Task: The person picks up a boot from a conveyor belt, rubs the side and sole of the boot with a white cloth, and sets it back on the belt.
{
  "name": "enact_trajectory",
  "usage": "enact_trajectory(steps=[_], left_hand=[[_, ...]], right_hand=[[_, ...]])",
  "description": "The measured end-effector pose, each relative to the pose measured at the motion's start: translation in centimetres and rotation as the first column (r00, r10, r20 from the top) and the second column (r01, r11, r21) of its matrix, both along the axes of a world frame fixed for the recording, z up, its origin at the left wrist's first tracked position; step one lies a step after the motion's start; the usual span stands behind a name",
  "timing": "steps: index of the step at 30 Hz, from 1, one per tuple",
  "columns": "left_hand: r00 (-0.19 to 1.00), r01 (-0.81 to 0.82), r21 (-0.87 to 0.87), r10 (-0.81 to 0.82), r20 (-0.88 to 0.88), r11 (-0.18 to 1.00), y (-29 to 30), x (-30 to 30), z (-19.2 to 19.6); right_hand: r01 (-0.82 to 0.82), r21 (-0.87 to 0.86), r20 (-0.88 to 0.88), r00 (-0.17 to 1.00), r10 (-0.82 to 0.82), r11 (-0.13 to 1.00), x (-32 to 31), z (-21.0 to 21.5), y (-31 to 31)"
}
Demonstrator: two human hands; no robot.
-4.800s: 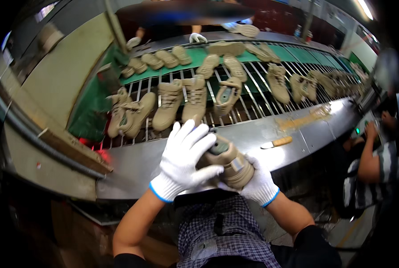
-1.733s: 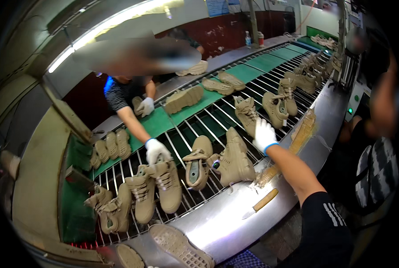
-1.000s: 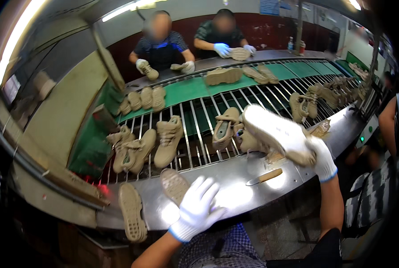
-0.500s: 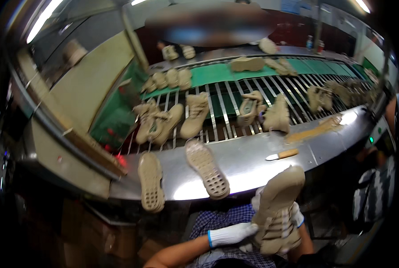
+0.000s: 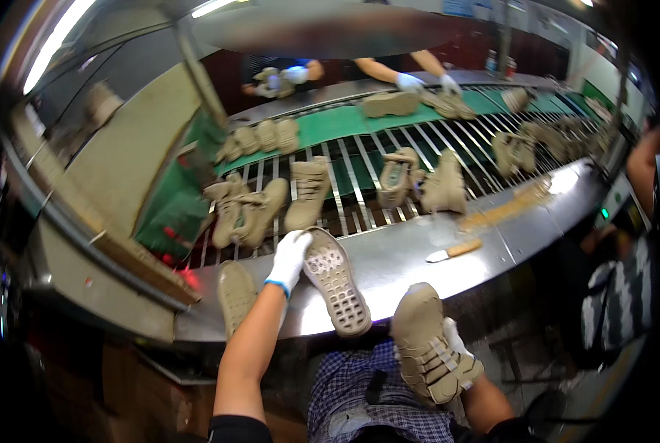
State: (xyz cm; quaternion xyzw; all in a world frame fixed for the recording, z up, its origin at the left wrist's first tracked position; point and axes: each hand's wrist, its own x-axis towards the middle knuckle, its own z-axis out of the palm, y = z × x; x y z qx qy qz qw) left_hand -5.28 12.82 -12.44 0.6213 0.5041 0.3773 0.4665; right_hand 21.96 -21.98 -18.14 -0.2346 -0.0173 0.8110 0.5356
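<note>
My left hand [image 5: 291, 258], in a white glove with a blue cuff, reaches to the bench and grips the upper left edge of a beige shoe sole [image 5: 337, 288]. The sole lies with its grid of square hollows facing up. My right hand [image 5: 457, 338], also gloved, holds a beige shoe [image 5: 423, 343] over my lap, its toe away from me and its strapped upper in view. Part of that hand is hidden behind the shoe. A second beige sole [image 5: 235, 295] lies left of my left forearm, partly covered by it.
A wood-handled knife [image 5: 455, 251] lies on the metal bench [image 5: 396, 266]. Beyond are slatted rollers with several beige shoes [image 5: 308, 193] and a green belt [image 5: 330, 127]. Across it, co-workers' gloved hands [image 5: 411, 83] handle shoes. A beige panel [image 5: 149, 122] stands at the left.
My left hand has let go of the shoe and moved forward and left onto the sole. The right hand still holds the shoe, now lower and turned. Co-workers' hands have appeared across the line.
</note>
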Motion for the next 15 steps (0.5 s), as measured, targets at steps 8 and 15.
enact_trajectory(steps=[8,15], left_hand=[[0.782,0.59,-0.039,-0.558,0.278,0.807,-15.5,6.7,6.5],[0.815,0.562,-0.17,-0.507,0.279,0.81,-21.3,5.6,-1.1]], right_hand=[[0.046,0.046,-0.19,0.981,-0.037,0.998,-0.8,1.9,-1.9],[-0.049,-0.055,0.129,0.99,0.056,0.997,-2.7,-2.3,-5.8]])
